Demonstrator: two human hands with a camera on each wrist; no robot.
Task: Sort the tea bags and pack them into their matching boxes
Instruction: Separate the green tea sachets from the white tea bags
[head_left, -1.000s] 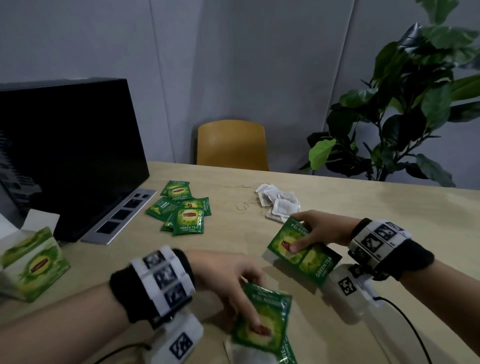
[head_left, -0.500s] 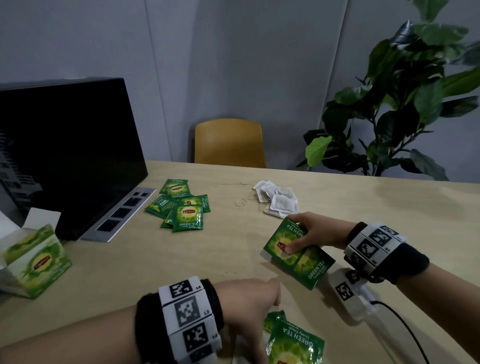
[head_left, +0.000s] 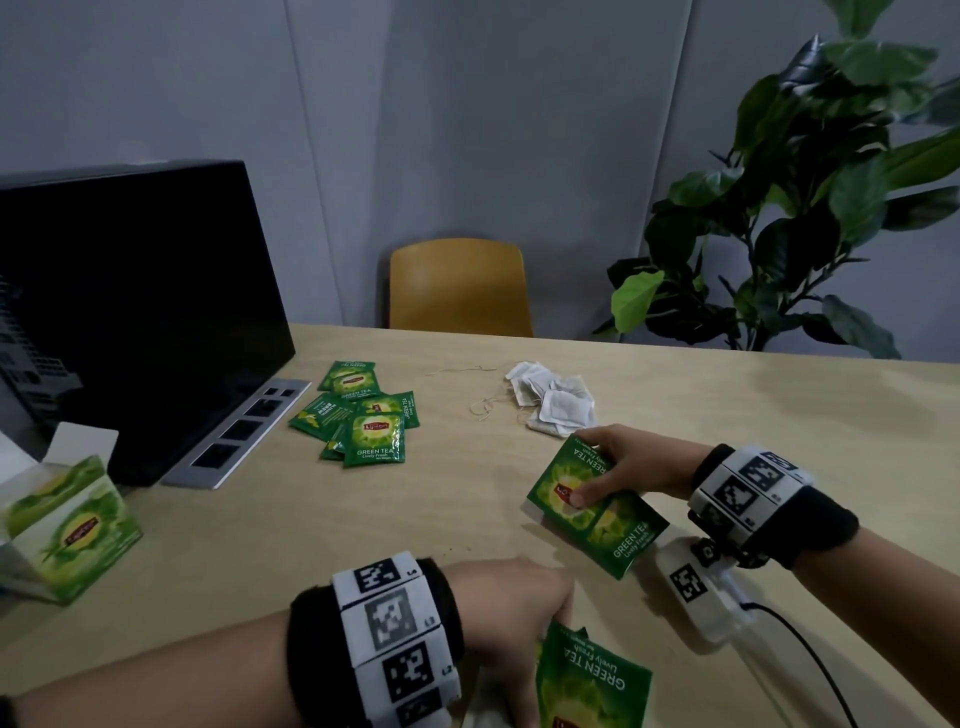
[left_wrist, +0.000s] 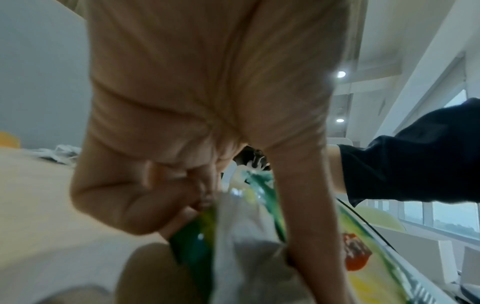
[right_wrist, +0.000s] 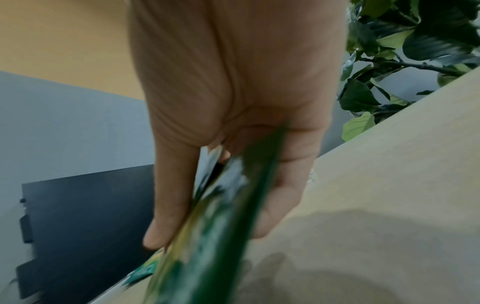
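My right hand pinches a small stack of green tea sachets just above the table at the right; in the right wrist view the sachets run between thumb and fingers. At the bottom centre my left hand grips other green sachets at the table's near edge, seen blurred in the left wrist view as sachets. A loose pile of green sachets lies mid-table. White unwrapped tea bags with strings lie behind my right hand. An open green tea box stands at the far left.
A black monitor on a grey base stands at the left. A yellow chair is behind the wooden table. A leafy plant rises at the back right. A cable trails from my right wrist.
My left hand has drawn back toward the near table edge with its sachets, which now stand partly below the frame. The right hand keeps its sachets almost in place.
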